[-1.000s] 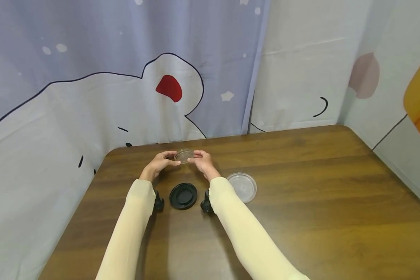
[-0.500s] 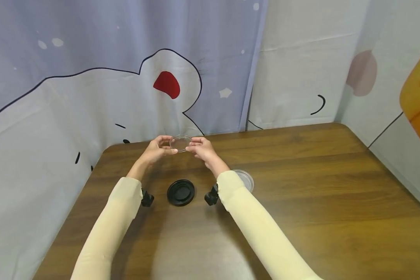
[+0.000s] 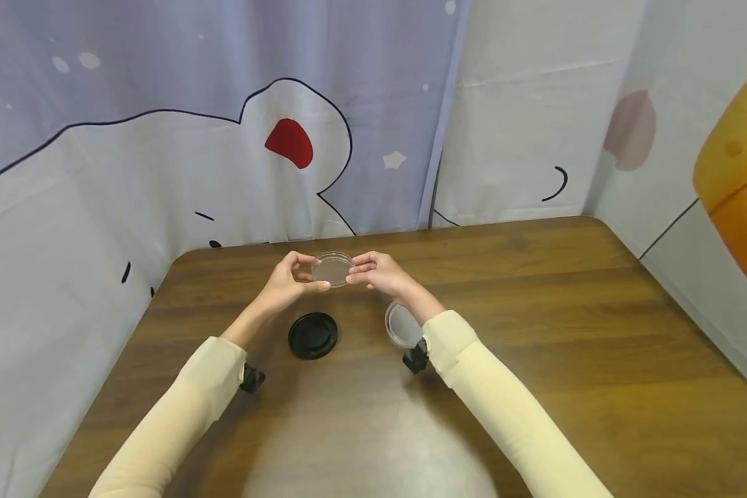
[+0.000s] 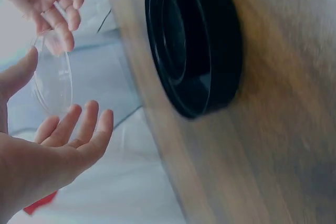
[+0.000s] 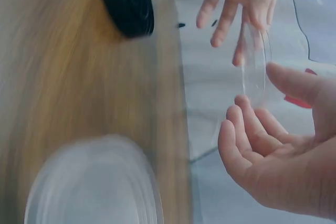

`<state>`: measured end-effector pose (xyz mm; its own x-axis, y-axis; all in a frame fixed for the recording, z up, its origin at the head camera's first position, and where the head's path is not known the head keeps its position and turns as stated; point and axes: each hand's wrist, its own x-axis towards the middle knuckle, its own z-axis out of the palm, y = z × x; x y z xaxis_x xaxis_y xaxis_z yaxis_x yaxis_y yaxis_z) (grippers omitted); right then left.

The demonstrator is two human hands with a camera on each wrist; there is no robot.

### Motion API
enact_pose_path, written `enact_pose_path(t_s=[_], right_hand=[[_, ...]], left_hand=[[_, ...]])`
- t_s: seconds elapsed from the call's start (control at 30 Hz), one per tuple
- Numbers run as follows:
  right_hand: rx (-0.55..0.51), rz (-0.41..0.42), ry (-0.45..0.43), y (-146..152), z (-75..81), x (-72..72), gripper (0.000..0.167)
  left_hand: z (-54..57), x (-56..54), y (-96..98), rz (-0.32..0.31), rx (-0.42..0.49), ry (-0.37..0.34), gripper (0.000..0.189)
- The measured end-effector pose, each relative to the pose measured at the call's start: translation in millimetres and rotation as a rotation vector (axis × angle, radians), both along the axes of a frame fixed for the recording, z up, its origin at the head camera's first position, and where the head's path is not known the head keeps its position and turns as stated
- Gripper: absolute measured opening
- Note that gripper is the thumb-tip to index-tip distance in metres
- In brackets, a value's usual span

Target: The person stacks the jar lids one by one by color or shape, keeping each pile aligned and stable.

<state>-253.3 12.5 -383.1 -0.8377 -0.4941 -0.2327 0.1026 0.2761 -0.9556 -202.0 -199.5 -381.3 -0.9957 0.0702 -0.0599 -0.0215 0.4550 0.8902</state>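
Both hands hold a clear, shallow round plastic dish (image 3: pixel 333 271) above the far part of the table. My left hand (image 3: pixel 289 282) pinches its left edge between thumb and fingers. At the opposite edge, my right hand (image 3: pixel 381 272) grips with thumb and fingertips. In the left wrist view the dish (image 4: pixel 55 80) stands nearly edge-on, well off the wood. Below the hands, a black round dish (image 3: pixel 313 336) with a raised inner ring lies on the table. A larger clear round dish (image 3: pixel 402 325) lies to the right, partly hidden by my right wrist.
The brown wooden table (image 3: pixel 548 332) reaches back to a printed curtain (image 3: pixel 187 173). A small black device (image 3: pixel 252 379) sits at the left cuff, another black device (image 3: pixel 416 357) at the right cuff, near the larger clear dish.
The hands have lifted the held dish from low over the table. Both forearms have spread outward, and the right one has shifted right across the larger clear dish. The view has shifted slightly.
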Motion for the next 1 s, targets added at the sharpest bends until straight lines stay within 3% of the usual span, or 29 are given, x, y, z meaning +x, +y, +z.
enact_pose_path(t_s=[0.3,0.53,0.73,0.83,1.0], right_hand=[[0.133,0.147,0.080,43.0,-2.9,1.5,0.049],[0.189,0.199,0.145,69.8,-8.1,4.4,0.046],[0.281,0.218,0.247,90.8,-15.7,11.3,0.047],[0.327,0.217,0.279,99.8,-21.2,13.0,0.047],[0.344,0.216,0.294,112.1,-28.7,14.0,0.047]], left_hand=[[-12.0,6.1,31.2,-0.097,-0.108,0.036,0.058],[-21.3,9.0,57.4,-0.155,-0.141,0.025,0.057],[-30.8,11.4,76.3,-0.221,-0.200,0.122,0.055],[-37.4,12.5,85.6,-0.228,-0.249,0.168,0.055],[-45.4,16.0,99.2,-0.202,-0.293,0.184,0.056]])
